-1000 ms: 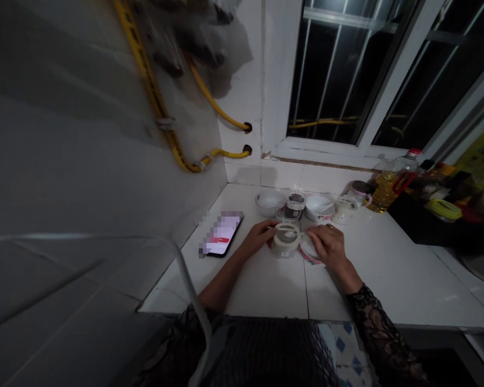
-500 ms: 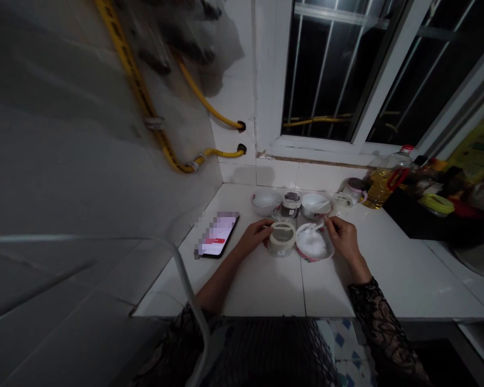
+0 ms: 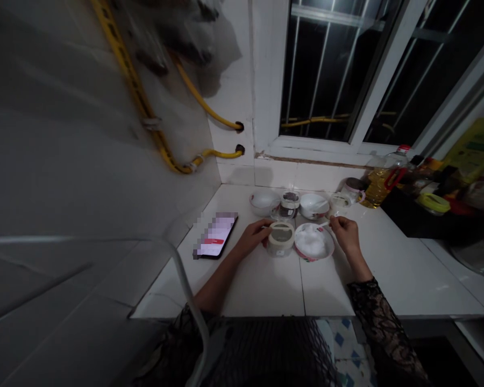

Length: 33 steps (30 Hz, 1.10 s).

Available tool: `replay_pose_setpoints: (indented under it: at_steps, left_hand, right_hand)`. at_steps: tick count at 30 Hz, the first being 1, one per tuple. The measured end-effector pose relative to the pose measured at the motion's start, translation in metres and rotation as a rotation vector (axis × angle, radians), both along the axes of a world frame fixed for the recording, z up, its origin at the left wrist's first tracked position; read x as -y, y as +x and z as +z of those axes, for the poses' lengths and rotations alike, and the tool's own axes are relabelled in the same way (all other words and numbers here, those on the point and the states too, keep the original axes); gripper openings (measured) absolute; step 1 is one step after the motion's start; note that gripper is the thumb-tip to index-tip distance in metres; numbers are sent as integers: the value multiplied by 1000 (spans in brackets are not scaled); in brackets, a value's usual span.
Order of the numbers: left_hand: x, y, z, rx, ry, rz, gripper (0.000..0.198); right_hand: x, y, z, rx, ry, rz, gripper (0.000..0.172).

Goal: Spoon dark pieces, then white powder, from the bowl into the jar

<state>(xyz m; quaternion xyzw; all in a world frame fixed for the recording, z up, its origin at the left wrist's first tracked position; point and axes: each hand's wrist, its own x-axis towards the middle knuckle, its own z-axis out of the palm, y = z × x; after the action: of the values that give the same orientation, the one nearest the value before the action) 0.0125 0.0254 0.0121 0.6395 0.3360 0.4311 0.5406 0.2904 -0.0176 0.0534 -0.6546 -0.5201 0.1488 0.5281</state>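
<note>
Hands first: I see the left hand [image 3: 253, 236] resting on the white tiled desk [image 3: 266, 285], its fingers curled against the side of the small round cream-coloured lidded container [image 3: 280, 238] and gripping it. The right hand [image 3: 346, 232] is pinched shut on the thin white spoon [image 3: 324, 224], whose far end reaches over the rim of the shallow white bowl with a pink rim [image 3: 313, 243]. That bowl holds a heap of white powder and sits just beside the cream container, touching or nearly so; I cannot tell which.

Behind them, against the wall, a row: a white bowl [image 3: 263, 200], a small dark-filled jar [image 3: 289, 203], a second white bowl [image 3: 313, 205] and a small pale cup [image 3: 339, 202]. Further right stand a lidded jar with a pink band [image 3: 351, 188] and a clear plastic bottle of yellow oil with a red cap [image 3: 381, 179].

Left of the left hand, a black smartphone with a lit screen [image 3: 215, 242] lies flat on the desk, apart from the containers. Yellow corrugated hoses [image 3: 201, 102] run down the tiled wall. A barred window [image 3: 326, 70] is dark above the desk. Black lace sleeves cover both forearms near the bottom edge.
</note>
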Motion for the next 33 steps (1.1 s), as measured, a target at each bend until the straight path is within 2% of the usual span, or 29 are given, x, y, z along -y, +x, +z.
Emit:
replay_pose_setpoints:
  at_steps: [14, 21, 24, 30, 33]
  left_hand:
    - [0, 1, -1, 13, -10, -5, 36]
    - [-1, -6, 3, 20, 77, 50, 32]
    - [-2, -12, 4, 0, 97, -10, 37]
    - [-1, -18, 3, -73, 78, -214, 63]
    - [-1, -18, 4, -89, 84, -231, 65]
  right_hand:
    - [-3, 0, -3, -134, -69, 8, 48]
    - [-5, 3, -5, -102, -33, 3, 48]
    - [-5, 4, -5, -89, -29, 7, 47]
    - [-4, 4, -4, -125, -16, 13, 46]
    - [-4, 4, -4, -120, -15, 15, 46]
